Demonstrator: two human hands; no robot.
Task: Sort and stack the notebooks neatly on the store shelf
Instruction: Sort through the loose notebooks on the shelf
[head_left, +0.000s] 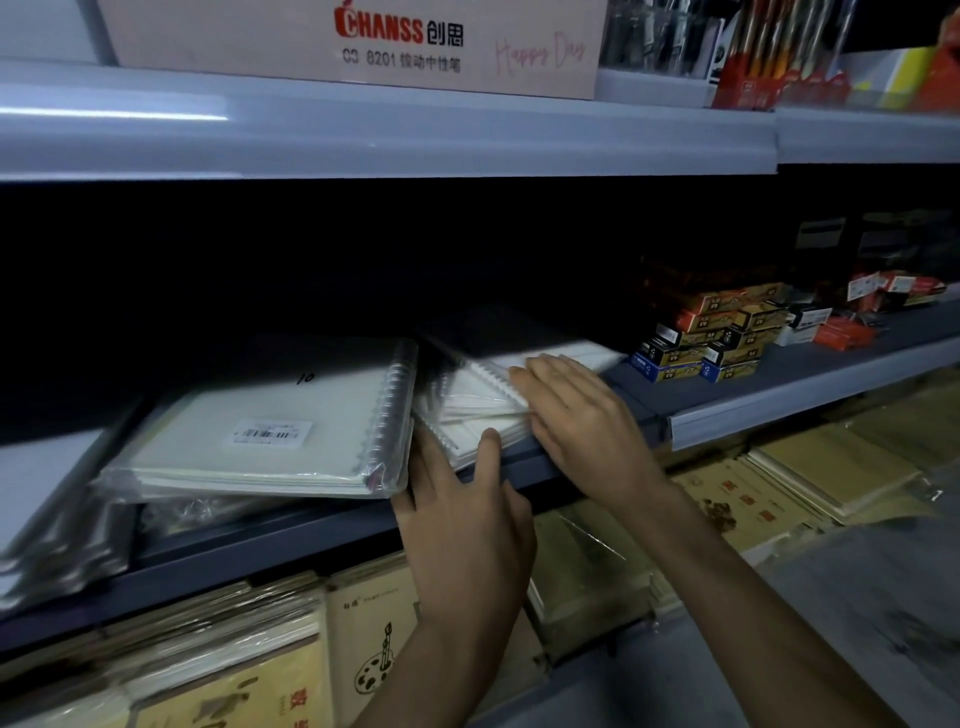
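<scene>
I see both hands working on one pile: a stack of white spiral notebooks (480, 413) sits between them on the middle shelf (260, 551), right at its front lip. My view of the right hand (582, 415) shows it lying flat, fingers straight and together, pressing on the stack's top and right side. The left hand (462, 525) comes up from below the lip; its thumb rests against the stack's front edge and its straight fingers run up the stack's left side, so the near left corner sits in the fork of that hand. Neither hand is curled round anything. The hands are close together, almost touching, parted only by the stack's front corner.

Just left of the left hand lies a wrapped notebook pack (270, 431), spiral edge toward the stack, with a barcode label (272, 432) on top. Beyond the right fingertips a dark notebook (498, 327) lies in shadow. Well right of the right hand stand small boxes (711, 338). Under both wrists, brown-covered books (374, 613) fill the lower shelf
</scene>
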